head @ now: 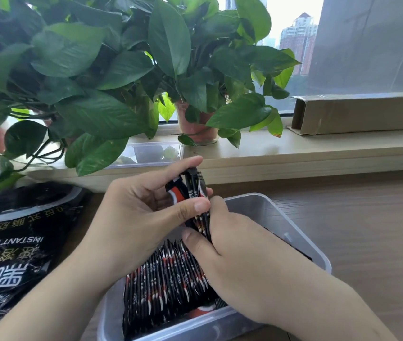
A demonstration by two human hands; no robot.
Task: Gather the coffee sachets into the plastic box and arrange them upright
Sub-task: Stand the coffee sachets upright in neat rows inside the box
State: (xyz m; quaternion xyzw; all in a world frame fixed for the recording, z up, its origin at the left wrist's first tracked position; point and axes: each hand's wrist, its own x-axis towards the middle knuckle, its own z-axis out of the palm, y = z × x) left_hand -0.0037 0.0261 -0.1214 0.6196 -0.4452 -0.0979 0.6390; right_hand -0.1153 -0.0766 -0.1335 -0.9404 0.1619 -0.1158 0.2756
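A clear plastic box (291, 225) sits on the wooden table in front of me. Inside it, a row of several black-and-red coffee sachets (168, 279) stands upright on edge. My left hand (143, 212) pinches a small bunch of sachets (193, 190) by thumb and fingers, held above the box's far end. My right hand (232, 244) reaches into the box and grips the lower part of the same bunch. The far half of the box's inside is hidden behind my right hand.
A black instant coffee bag (15, 244) lies open on the table at the left. Potted plants (126, 70) hang over the windowsill behind. A clear lid (151, 153) rests on the sill, and a long cardboard box (360, 114) lies at the right.
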